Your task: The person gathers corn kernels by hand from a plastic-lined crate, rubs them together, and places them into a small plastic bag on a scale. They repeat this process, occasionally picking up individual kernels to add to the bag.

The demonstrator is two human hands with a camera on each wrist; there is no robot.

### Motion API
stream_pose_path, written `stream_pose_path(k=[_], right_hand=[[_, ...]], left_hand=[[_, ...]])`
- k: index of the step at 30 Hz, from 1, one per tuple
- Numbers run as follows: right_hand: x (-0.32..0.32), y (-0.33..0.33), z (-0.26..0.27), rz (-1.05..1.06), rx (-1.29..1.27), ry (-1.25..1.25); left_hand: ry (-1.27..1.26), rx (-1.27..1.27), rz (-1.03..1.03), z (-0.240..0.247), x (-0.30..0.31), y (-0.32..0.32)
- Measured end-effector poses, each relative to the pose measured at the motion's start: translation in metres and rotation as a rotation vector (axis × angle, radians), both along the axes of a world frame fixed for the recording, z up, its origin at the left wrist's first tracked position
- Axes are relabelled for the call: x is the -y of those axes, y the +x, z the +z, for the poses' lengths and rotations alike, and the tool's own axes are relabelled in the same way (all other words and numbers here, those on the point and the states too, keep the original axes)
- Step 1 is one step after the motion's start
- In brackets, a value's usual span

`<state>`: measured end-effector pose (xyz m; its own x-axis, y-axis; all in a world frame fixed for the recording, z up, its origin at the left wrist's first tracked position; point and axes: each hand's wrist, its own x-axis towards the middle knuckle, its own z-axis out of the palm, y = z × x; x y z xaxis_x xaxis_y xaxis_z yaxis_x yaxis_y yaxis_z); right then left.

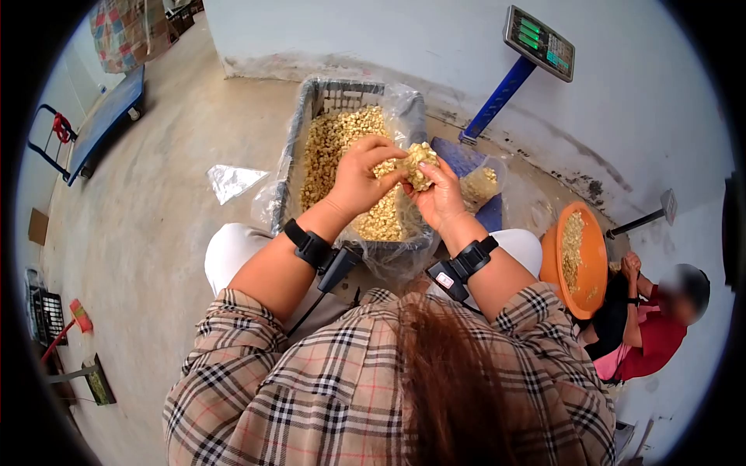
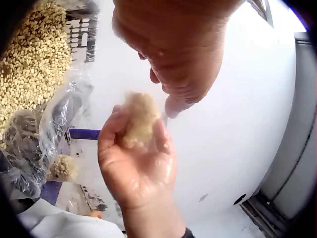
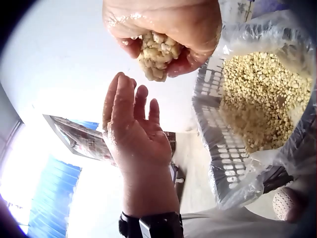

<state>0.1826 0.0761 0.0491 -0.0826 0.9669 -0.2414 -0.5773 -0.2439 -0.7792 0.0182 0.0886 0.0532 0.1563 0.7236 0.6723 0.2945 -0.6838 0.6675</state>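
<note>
Over the basket's near right part, my right hand point(image 1: 439, 193) holds a clump of pale yellow pieces point(image 1: 420, 166) between curled fingers and thumb. The clump point(image 3: 157, 55) bulges out below that hand in the right wrist view. My left hand point(image 1: 364, 177) is close beside it; in the right wrist view the left hand's fingers point(image 3: 123, 101) are fairly straight, with nothing in them. Beneath both hands stands a grey plastic basket point(image 1: 291, 167) lined with clear plastic film, filled with many loose pale yellow pieces point(image 1: 338, 140).
A bag of similar pieces point(image 1: 479, 183) lies on the blue scale platform point(image 1: 458, 155), right of the basket. The scale's display point(image 1: 540, 43) stands behind. At the right, a person point(image 1: 649, 334) sits near an orange tub point(image 1: 550, 256). A blue trolley point(image 1: 113, 116) is far left.
</note>
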Motion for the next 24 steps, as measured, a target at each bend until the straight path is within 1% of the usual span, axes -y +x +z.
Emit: stream_pose_path(k=[1,6,13,18,20,24], right_hand=[[0.000,-0.002,0.000,0.011,-0.008,0.002],[-0.002,-0.011,0.002,0.018,-0.029,0.002],[-0.001,-0.024,0.007,0.036,-0.019,0.014],[0.000,-0.027,0.004,-0.008,0.035,-0.012],[0.002,-0.028,0.005,0.007,0.038,0.016],[0.004,-0.032,0.006,-0.002,0.037,0.033]], left_hand=[[0.037,-0.055,0.005,0.002,0.003,0.000],[0.051,-0.047,0.061,-0.007,0.001,0.002],[0.134,-0.154,0.170,-0.006,0.001,-0.006],[0.136,-0.189,0.168,-0.007,0.000,-0.009],[0.138,-0.202,0.171,-0.007,0.000,-0.009],[0.225,-0.268,0.204,0.000,0.004,-0.010]])
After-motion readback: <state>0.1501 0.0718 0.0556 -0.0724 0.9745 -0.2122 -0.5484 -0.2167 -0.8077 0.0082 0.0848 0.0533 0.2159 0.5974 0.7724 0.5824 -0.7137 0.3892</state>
